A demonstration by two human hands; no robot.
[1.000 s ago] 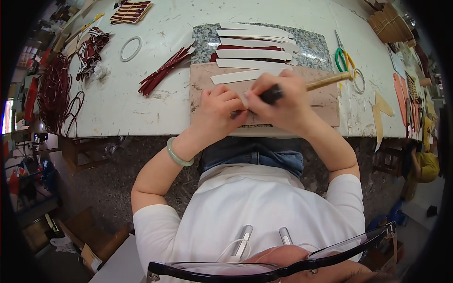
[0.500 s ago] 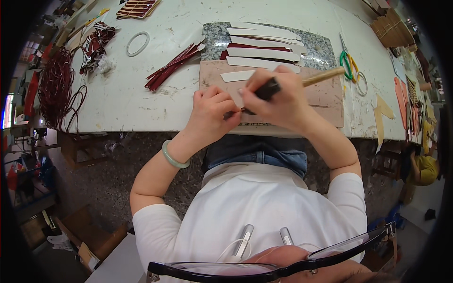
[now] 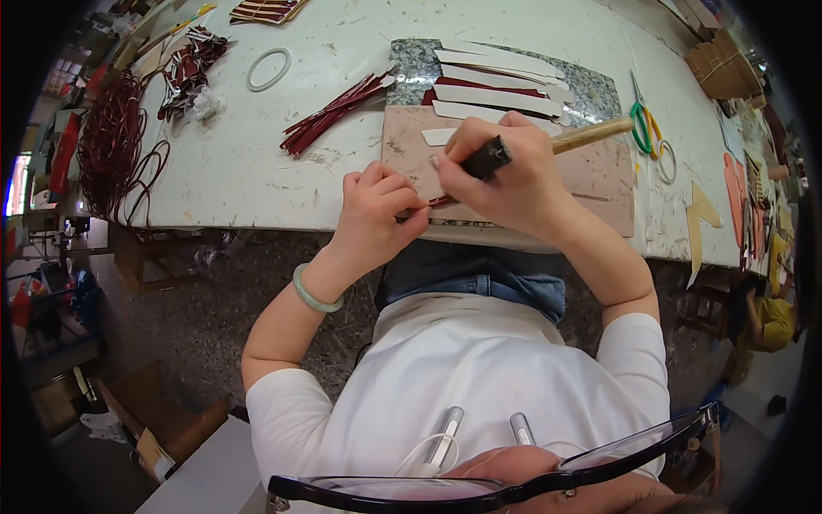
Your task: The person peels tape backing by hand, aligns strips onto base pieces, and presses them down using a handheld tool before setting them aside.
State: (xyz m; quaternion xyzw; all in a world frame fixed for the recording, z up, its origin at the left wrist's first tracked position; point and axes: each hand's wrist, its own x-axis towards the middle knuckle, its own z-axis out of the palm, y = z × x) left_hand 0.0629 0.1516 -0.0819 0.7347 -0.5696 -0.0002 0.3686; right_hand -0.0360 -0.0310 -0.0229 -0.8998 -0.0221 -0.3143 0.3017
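My right hand (image 3: 514, 176) is closed around a hammer with a black head (image 3: 490, 158), gripping it close to the head. Its wooden handle (image 3: 595, 135) sticks out to the right. The fingers of my left hand (image 3: 383, 201) pinch the end of a thin dark red strip (image 3: 441, 201) at the front edge of a pinkish board (image 3: 591, 176). Part of the strip is hidden under my right hand. Several white strap-shaped pieces (image 3: 492, 92) with dark red ones among them lie just beyond my hands, on a speckled stone slab (image 3: 591, 94).
A bundle of dark red strips (image 3: 334, 114) lies left of the board. Farther left are a roll of tape (image 3: 269, 69) and a heap of dark red cord (image 3: 111, 150). On the right lie scissors with green and orange handles (image 3: 646, 128) and another ring (image 3: 667, 163).
My left hand has drawn slightly away to the left from the right hand, and more of the red strip shows between them. The hammer stays in my right hand. The whole view has shifted a little.
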